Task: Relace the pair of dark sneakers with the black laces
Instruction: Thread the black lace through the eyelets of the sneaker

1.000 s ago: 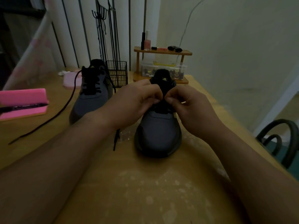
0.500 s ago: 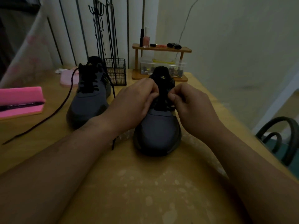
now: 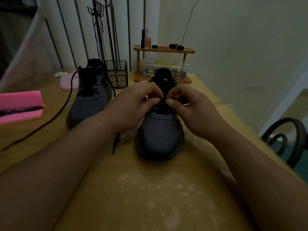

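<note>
On the worktop I see the laced sneaker at left, its loose lace trailing toward me. My left hand and right hand meet over the near sneaker, fingers curled, both pinching its black lace by the tongue.

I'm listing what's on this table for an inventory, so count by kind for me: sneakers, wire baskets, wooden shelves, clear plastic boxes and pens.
Dark sneakers: 2
Black wire basket: 1
Wooden shelf: 1
Clear plastic box: 1
Black pen: 1
Total: 6
</note>
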The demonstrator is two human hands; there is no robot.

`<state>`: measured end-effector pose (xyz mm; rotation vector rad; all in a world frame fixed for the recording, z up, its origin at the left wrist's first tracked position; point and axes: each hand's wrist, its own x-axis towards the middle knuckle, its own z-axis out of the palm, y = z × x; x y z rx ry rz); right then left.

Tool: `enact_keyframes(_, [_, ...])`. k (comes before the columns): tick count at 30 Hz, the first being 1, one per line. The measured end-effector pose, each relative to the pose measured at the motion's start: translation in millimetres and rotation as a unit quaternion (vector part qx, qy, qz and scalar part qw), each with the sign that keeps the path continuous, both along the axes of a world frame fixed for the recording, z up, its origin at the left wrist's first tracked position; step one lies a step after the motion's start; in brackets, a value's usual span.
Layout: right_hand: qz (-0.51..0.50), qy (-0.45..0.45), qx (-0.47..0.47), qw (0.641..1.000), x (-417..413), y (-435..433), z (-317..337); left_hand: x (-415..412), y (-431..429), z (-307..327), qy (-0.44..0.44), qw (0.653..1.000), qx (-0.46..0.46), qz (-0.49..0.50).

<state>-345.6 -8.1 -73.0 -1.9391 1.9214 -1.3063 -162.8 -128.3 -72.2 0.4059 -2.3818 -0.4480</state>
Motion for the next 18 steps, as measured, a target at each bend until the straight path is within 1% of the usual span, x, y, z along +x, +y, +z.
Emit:
enact_keyframes(5, [-0.037,0.009,-0.007,0.999,0.3,-3.6,-1.5,-3.8,2.3,-1.6,0.029,0.998,-0.043,0.030])
enact_keyframes(9, [-0.039,0.004,0.002,0.999,-0.4,-4.0,-2.2,-5.5,3.0,-6.0,0.036,0.996,-0.068,0.053])
enact_keyframes(16, [-0.036,0.001,0.003,0.999,2.1,-1.8,-0.8,-5.8,4.9,-8.6,0.043,0.995,-0.066,0.063])
enact_keyframes(18, [-0.039,0.005,0.007,0.999,3.2,-0.2,-0.1,-5.4,6.5,-6.8,0.042,0.997,-0.045,0.053])
